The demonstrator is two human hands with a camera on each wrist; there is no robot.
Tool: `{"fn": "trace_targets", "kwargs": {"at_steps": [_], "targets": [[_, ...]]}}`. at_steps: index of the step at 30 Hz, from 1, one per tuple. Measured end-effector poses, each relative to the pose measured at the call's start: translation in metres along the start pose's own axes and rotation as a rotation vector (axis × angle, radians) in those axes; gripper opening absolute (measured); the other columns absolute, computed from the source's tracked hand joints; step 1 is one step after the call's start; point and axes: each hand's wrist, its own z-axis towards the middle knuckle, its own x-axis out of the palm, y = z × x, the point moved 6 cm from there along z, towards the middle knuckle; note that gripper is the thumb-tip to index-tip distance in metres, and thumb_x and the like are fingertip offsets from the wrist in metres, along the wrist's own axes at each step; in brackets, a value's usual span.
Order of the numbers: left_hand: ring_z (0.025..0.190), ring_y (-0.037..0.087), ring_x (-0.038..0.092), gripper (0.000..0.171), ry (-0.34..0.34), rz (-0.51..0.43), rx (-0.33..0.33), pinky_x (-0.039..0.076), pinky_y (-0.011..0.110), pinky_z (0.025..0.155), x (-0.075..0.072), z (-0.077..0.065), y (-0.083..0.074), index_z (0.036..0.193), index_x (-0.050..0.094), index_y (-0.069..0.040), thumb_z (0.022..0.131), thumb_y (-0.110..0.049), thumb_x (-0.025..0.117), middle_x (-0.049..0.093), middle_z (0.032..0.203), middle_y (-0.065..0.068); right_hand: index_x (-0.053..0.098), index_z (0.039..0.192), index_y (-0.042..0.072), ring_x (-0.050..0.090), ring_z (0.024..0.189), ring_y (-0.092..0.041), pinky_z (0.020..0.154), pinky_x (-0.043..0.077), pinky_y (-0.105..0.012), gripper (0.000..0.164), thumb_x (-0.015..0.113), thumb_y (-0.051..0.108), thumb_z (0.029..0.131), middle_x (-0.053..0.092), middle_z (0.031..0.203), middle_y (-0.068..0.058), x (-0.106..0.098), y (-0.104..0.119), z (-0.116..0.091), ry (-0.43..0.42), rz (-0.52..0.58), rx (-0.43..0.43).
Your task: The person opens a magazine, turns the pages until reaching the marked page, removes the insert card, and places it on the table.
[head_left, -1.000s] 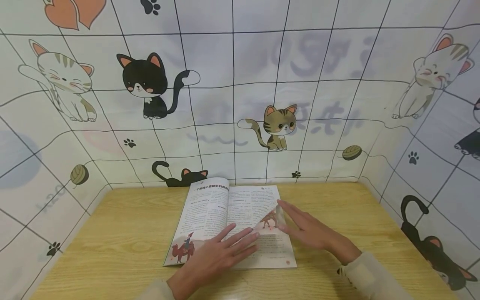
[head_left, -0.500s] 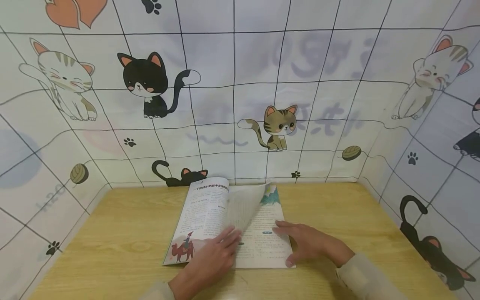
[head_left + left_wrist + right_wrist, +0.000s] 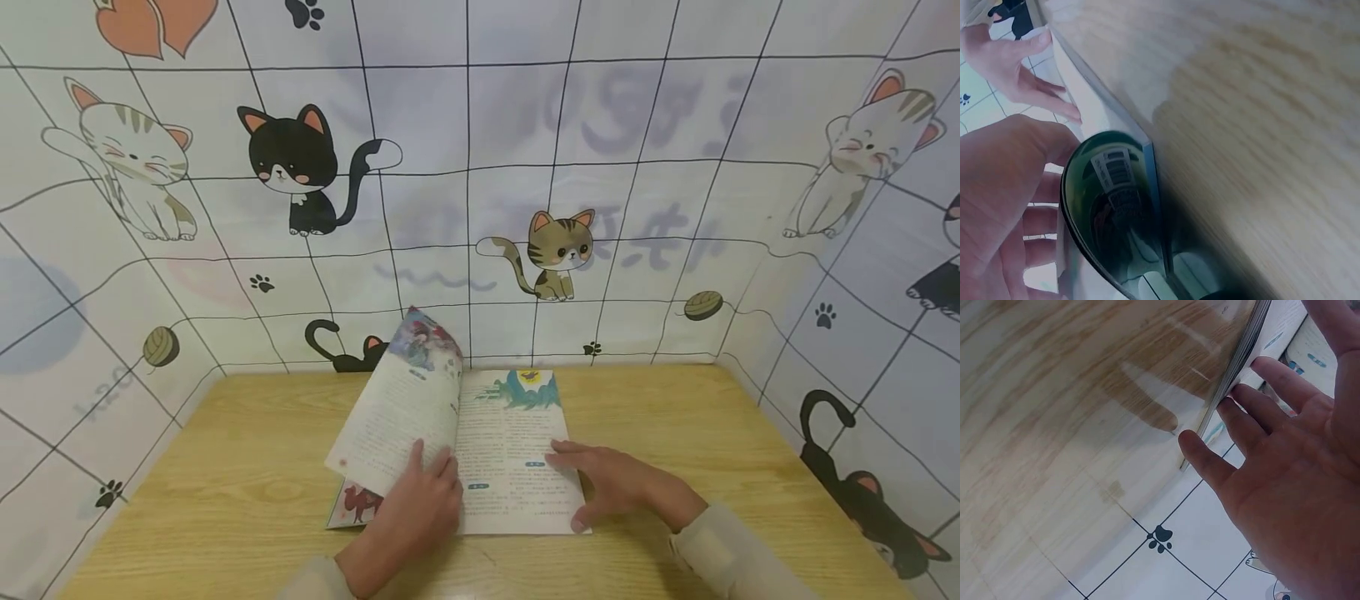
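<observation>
An open magazine (image 3: pixel 517 442) lies on the table, printed with text and a blue-green picture at the top of its right page. Over its left side leans a turned page (image 3: pixel 401 417), slanted, with a colourful picture at its top corner. My left hand (image 3: pixel 423 504) rests on the lower part of this page by the spine, fingers extended. In the left wrist view, a curled green cover (image 3: pixel 1113 165) with a barcode shows beside that palm. My right hand (image 3: pixel 626 483) touches the right page's outer edge, fingers loosely spread and thumb at the lower corner.
The wood-grain table (image 3: pixel 247 467) ends at a white wall covering (image 3: pixel 510 167) with black grid lines and cartoon cats. A red camel picture (image 3: pixel 360 502) peeks out below the turned page. Similar covering stands at the left and right sides.
The page has flipped from the right side over to the left, uncovering the page with the blue-green picture. My left hand moved left with it; the right hand slid down to the lower right edge.
</observation>
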Motion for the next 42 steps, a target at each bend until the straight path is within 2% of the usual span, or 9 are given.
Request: {"fn": "trace_targets", "kwargs": {"at_steps": [5,9,16,34,38,42], "targets": [[0.121,0.028,0.057,0.031,0.000,-0.128,-0.093,0.053,0.059,0.083,0.001,-0.002,0.011,0.104,0.073,-0.004,0.090,-0.030,0.063,0.066,0.123,0.012,0.048,0.147,0.009,0.035,0.143,-0.035,0.110,0.034,-0.056,0.097,0.083,0.053,0.069,0.037,0.157,-0.013,-0.001,0.001,-0.001,-0.003,0.001,-0.014],[0.124,0.028,0.056,0.038,0.026,-0.239,-0.153,0.055,0.058,0.077,0.006,-0.003,0.016,0.112,0.070,-0.003,0.090,-0.035,0.065,0.062,0.130,0.013,0.049,0.147,0.009,0.036,0.143,-0.036,0.110,0.034,-0.056,0.094,0.083,0.052,0.070,0.038,0.157,-0.013,-0.002,0.002,-0.001,-0.009,-0.006,-0.023],[0.128,0.030,0.053,0.045,0.094,-0.351,-0.195,0.056,0.057,0.074,0.017,-0.004,0.018,0.122,0.065,-0.003,0.092,-0.036,0.064,0.057,0.136,0.014,0.051,0.146,0.010,0.037,0.143,-0.035,0.109,0.035,-0.056,0.090,0.084,0.050,0.072,0.039,0.156,-0.012,-0.002,0.002,-0.001,-0.015,-0.010,-0.016],[0.124,0.031,0.055,0.044,0.056,-0.408,-0.190,0.058,0.051,0.072,0.020,-0.005,0.016,0.122,0.065,-0.002,0.091,-0.034,0.065,0.057,0.134,0.015,0.053,0.144,0.010,0.037,0.142,-0.035,0.108,0.035,-0.057,0.089,0.085,0.049,0.071,0.040,0.155,-0.012,-0.001,0.001,0.002,-0.021,0.000,-0.019],[0.124,0.032,0.056,0.051,0.058,-0.429,-0.200,0.058,0.049,0.073,0.021,-0.005,0.016,0.121,0.066,-0.002,0.090,-0.043,0.066,0.057,0.134,0.016,0.053,0.144,0.010,0.038,0.142,-0.036,0.108,0.036,-0.058,0.086,0.083,0.049,0.073,0.041,0.155,-0.011,-0.002,0.001,0.001,-0.030,0.008,-0.026],[0.123,0.032,0.057,0.069,0.069,-0.442,-0.214,0.059,0.047,0.074,0.023,-0.004,0.015,0.121,0.066,-0.001,0.085,-0.061,0.066,0.058,0.133,0.017,0.055,0.142,0.011,0.039,0.140,-0.038,0.107,0.036,-0.060,0.082,0.082,0.049,0.075,0.043,0.154,-0.010,-0.002,0.000,0.001,-0.041,0.008,-0.018]]}}
